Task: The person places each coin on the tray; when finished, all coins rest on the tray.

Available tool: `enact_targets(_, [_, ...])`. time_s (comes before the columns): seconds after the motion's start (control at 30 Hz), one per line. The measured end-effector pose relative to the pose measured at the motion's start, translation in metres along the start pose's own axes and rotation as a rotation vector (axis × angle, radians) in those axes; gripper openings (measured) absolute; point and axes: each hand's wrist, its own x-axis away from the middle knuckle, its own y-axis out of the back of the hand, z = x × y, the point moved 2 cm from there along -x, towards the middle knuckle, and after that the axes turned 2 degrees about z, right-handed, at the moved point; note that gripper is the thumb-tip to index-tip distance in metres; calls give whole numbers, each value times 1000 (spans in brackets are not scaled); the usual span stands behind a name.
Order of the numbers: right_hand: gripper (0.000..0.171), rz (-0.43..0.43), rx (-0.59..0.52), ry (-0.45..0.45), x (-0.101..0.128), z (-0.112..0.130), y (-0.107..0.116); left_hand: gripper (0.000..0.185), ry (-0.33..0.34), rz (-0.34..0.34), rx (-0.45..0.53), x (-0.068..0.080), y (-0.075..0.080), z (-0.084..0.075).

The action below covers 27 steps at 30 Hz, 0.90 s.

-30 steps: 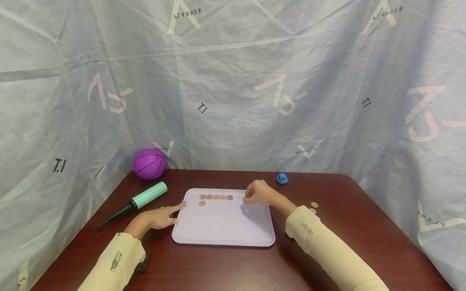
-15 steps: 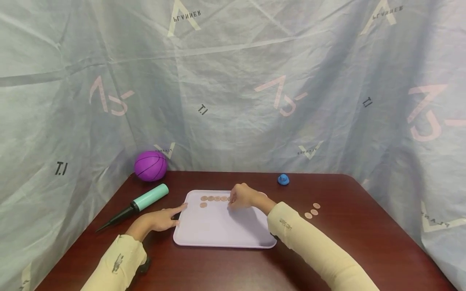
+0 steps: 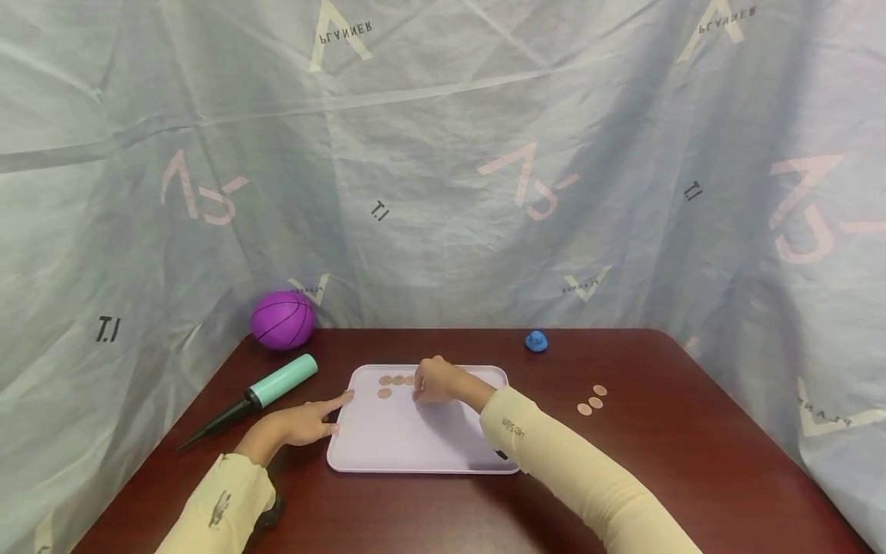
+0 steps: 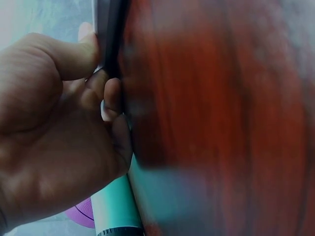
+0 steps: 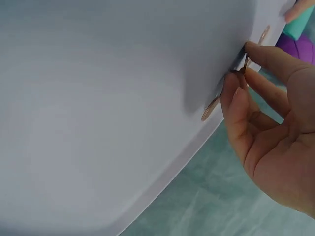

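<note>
From the head, the right hand [image 3: 436, 379] bends over the far part of a pale lilac rectangular tray with rounded corners [image 3: 388, 440], fingertips drawn together. Just left of it shows a row of round copper-coloured coins [image 3: 398, 380], with a single copper-coloured coin [image 3: 384, 393] in front of the row's left end. Well to its right, three loose coins [image 3: 595, 402] lie on the dark red-brown table [image 3: 623, 462]. The left hand [image 3: 301, 423] touches the tray's left rim, thumb and forefinger spread; just beyond it lies a teal-and-black hand pump [image 3: 280, 382].

In the left wrist view, the left hand's lower fingers bend close to the table.

In the right wrist view, the right hand pinches a coin seen nearly edge-on [image 5: 246, 62], over the tray's far edge; another coin [image 5: 211, 108] lies beside its fingertips.
</note>
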Motion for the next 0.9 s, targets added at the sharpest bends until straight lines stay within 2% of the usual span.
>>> enact_targets(0.2, [5,-36,-42,5,-7,13,-4,65,-34,-1,5,1,2,-2])
enact_targets(0.57, [8,-61,-112,-113,-19,22,-14,64,-32,0,14,-1,-2,-1])
enact_targets(0.9, [11,-88,-135,-95,-18,19,-14,65,-40,1,4,-2,-2,-2])
